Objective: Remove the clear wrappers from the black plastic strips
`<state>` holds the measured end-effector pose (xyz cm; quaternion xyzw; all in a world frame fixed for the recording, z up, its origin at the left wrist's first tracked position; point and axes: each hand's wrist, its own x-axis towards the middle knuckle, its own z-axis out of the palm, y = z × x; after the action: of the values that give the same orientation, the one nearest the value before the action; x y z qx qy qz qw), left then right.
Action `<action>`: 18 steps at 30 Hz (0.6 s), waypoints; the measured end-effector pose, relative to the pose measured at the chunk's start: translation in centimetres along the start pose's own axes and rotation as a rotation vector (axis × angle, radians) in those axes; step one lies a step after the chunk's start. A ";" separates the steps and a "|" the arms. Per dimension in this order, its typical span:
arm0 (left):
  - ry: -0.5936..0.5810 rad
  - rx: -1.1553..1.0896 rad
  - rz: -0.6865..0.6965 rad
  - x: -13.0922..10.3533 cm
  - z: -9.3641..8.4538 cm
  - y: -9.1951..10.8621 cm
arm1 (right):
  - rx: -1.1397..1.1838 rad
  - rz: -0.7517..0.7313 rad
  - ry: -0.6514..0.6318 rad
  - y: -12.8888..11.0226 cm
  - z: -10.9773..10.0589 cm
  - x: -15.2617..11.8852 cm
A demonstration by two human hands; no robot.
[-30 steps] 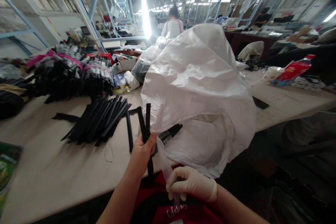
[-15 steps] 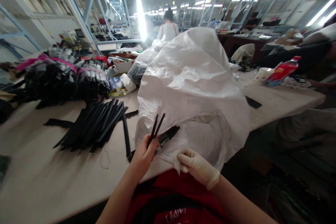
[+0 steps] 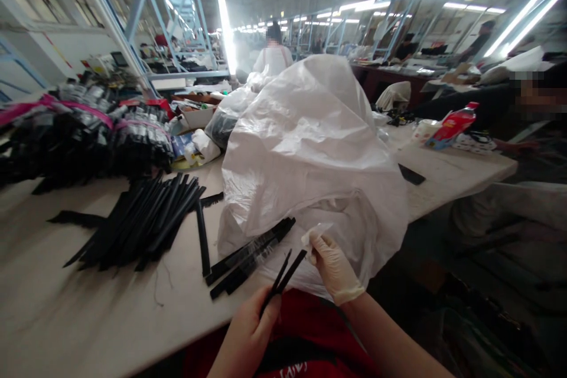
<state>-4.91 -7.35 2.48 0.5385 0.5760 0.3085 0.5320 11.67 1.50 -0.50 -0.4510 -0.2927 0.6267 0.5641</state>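
Note:
Two narrow black strips (image 3: pixel 290 271) stick up from my left hand (image 3: pixel 261 313), which is bare and closed round their lower ends near the table's front edge. My right hand (image 3: pixel 332 266), in a pale glove, pinches a bit of the large white plastic bag (image 3: pixel 301 136). Just beyond my left hand, wrapped black strips (image 3: pixel 252 257) lie on the bag's near edge and the table. A fanned pile of loose black strips (image 3: pixel 142 218) rests on the table to the left, with a single black strip (image 3: pixel 202 239) beside it.
Black bundles tied with pink bands (image 3: pixel 84 130) stand at the back left, near a box of odds and ends (image 3: pixel 195 112). A red-labelled bottle (image 3: pixel 454 124) lies leaning at the right. A person's dark sleeve (image 3: pixel 465 103) reaches in behind it.
My left hand has drawn back toward me with its two strips, away from the wrapped strips. My right hand has risen slightly with the bag's edge. The view has shifted right.

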 end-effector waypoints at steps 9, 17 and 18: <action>-0.110 -0.039 -0.097 1.0 0.1 -0.9 | -0.336 -0.152 -0.126 -1.1 -0.3 -2.0; -0.168 -0.170 -0.199 0.5 -1.7 -2.0 | -0.322 0.078 -0.329 0.3 0.1 -2.8; -0.145 -0.136 -0.221 0.2 -2.1 -2.1 | -0.308 0.044 -0.247 0.2 0.0 -2.6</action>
<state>-7.49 -7.23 0.96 0.4554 0.5695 0.2465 0.6383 11.48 -1.09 -0.08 -0.4576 -0.4422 0.6373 0.4346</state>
